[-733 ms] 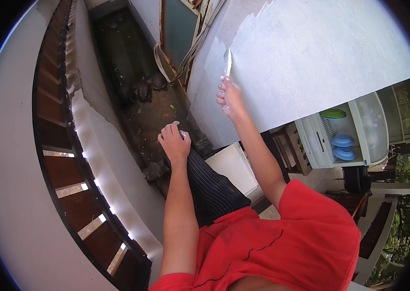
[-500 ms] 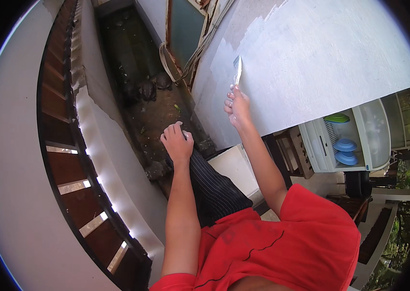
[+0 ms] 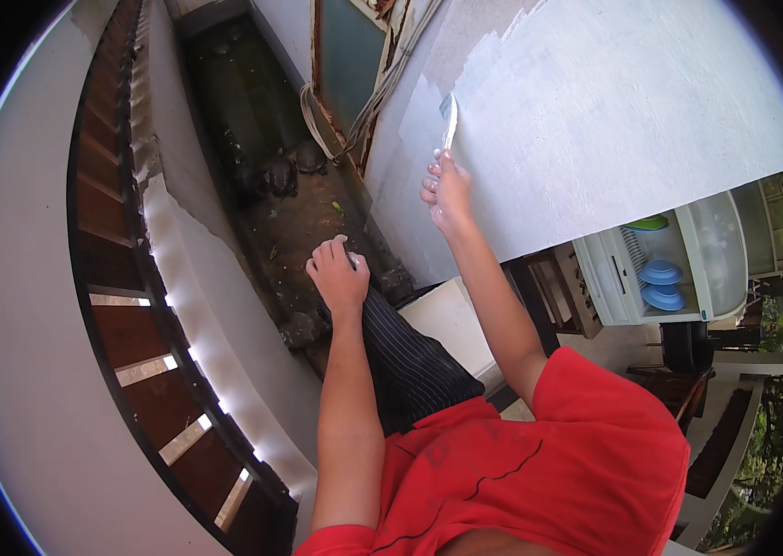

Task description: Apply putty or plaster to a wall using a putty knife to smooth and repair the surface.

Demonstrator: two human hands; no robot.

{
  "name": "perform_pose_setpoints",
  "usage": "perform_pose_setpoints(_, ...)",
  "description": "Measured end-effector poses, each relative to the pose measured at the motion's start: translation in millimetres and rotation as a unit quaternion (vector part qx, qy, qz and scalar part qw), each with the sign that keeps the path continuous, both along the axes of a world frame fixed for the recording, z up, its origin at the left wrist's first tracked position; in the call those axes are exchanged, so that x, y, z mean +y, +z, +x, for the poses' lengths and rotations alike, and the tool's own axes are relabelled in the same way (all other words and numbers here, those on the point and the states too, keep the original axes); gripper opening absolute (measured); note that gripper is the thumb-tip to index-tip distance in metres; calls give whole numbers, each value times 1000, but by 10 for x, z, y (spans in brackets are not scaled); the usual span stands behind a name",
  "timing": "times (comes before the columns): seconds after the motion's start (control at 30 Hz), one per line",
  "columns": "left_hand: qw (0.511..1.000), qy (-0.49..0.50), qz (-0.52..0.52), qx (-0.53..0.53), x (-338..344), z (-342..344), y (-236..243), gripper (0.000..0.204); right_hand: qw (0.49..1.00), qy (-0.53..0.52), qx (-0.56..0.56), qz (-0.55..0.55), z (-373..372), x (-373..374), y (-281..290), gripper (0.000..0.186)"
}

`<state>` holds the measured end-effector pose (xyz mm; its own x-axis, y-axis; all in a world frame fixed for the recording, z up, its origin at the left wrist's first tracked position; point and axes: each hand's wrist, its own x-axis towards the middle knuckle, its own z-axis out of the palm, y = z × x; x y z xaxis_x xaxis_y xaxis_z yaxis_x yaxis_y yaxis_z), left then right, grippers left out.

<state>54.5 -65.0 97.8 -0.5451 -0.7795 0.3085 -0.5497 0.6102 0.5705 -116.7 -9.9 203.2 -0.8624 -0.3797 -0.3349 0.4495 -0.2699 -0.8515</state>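
Observation:
My right hand (image 3: 450, 193) grips a white-coated paintbrush (image 3: 450, 120), its tip on or close against a large pale surface (image 3: 613, 102) with ragged strokes of white paint at its upper left edge. Pale smears mark the fingers. My left hand (image 3: 338, 273) is curled over the dark pinstriped cloth on my leg (image 3: 405, 361), with a small object at its thumb that I cannot make out.
At left, a low wall (image 3: 197, 287) and slatted barrier (image 3: 137, 334) run beside a murky trough (image 3: 225, 102) holding several turtles (image 3: 282, 174). Looped cables (image 3: 322, 120) hang near a rusty frame. At right stand a white dish cabinet (image 3: 715, 255) with plates and a wooden stool (image 3: 558, 287).
The whole view has shifted slightly. Since half a second ago my right hand and brush have moved a little upward along the pale surface. My left hand stays at my leg.

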Motion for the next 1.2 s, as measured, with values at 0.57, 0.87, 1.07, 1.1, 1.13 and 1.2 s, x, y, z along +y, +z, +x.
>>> perform_pose_setpoints(0.57, 1000, 12, -9, 5, -38, -1, -40, 31, 1000, -8, 16, 3, 194, 41, 159, 28)
perform_pose_setpoints(0.87, 1000, 4, -8, 14, 21, -76, -22, 30, 996, 87, -17, -5, 105, 100, 248, 26)
perform_pose_setpoints(1.07, 1000, -4, -20, 17, 28, -83, -14, 29, 995, 67, -52, -57, -109, 130, 252, 20)
perform_pose_setpoints(1.1, 1000, -1, -15, 14, 13, -71, -23, 29, 993, 64, -71, -66, -74, 176, 249, 19)
perform_pose_setpoints(1.13, 1000, 1, -15, 14, 0, -59, -29, 29, 991, 61, -89, -74, -39, 222, 251, 18)
perform_pose_setpoints(1.2, 1000, 5, 2, 2, -12, -47, -33, 31, 989, 68, -99, -87, 1, 342, 250, 18)
